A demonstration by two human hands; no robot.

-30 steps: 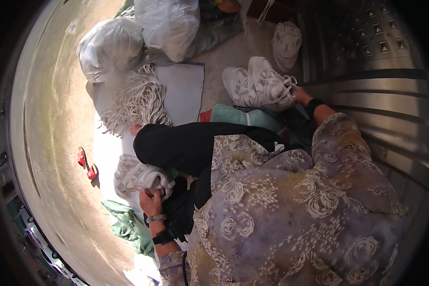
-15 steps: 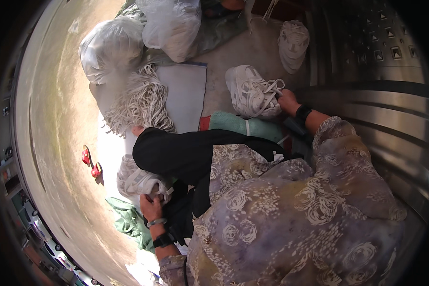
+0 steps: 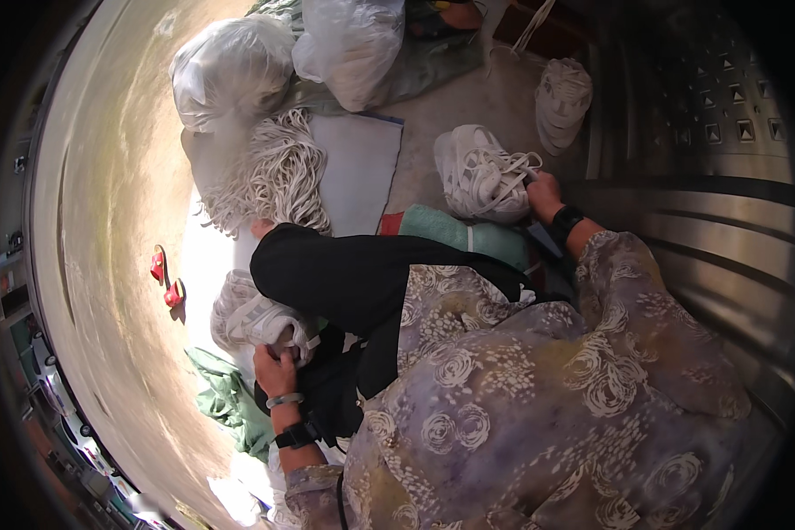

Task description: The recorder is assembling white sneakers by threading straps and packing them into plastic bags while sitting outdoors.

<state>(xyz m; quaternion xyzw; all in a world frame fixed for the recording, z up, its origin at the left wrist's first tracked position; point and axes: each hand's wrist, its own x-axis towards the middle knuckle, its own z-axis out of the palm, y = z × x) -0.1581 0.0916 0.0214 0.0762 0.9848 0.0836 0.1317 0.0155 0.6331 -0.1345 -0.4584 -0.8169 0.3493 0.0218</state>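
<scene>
Two clear plastic bags [image 3: 230, 75] sit at the head view's upper left, both bulging; the film hides what their pale contents are. Below them, laces [image 3: 283, 172] lie heaped, partly over a pale sheet [image 3: 355, 168]. The left hand [image 3: 276, 369] has its fingers clamped on the opening of a white shoe [image 3: 261, 320] beside the bent leg. The right hand [image 3: 545, 196], fingertips partly hidden, grips the end of a laced shoe [image 3: 479, 172] just beyond a green roll [image 3: 437, 227].
</scene>
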